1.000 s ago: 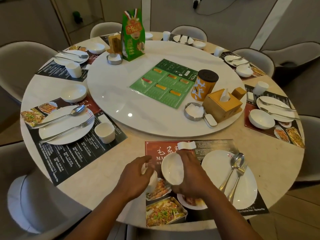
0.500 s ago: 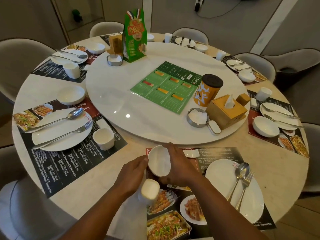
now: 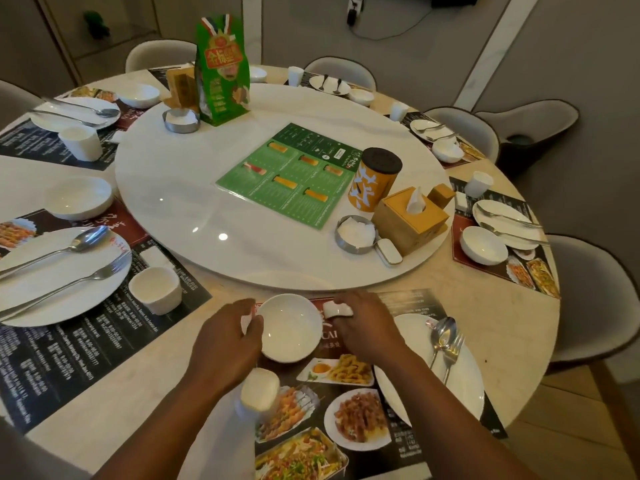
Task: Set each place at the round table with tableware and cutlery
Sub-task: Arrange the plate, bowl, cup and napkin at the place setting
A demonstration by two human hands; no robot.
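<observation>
Bowl is sitting upright at the top of the near placemat, at the table edge closest to the person, just short of the turntable. The left hand is reaching in beside the bowl's left rim, its fingers curling close against it. Under that hand a cup is hanging tilted, mouth facing the camera, above the food photos on the placemat. The hand is gripping it from above, though the fingers round it are mostly hiding behind the palm. The right hand is hovering at the bowl's right side and pinching a small white rest between thumb and fingers, holding it just beside the rim. Whether the rest is touching the placemat is not clear. To the right, a plate is lying on the same placemat, carrying a spoon and a fork side by side, heads pointing toward the table's middle. On the turntable a green menu and a tissue box are lying well apart from the hands.
</observation>
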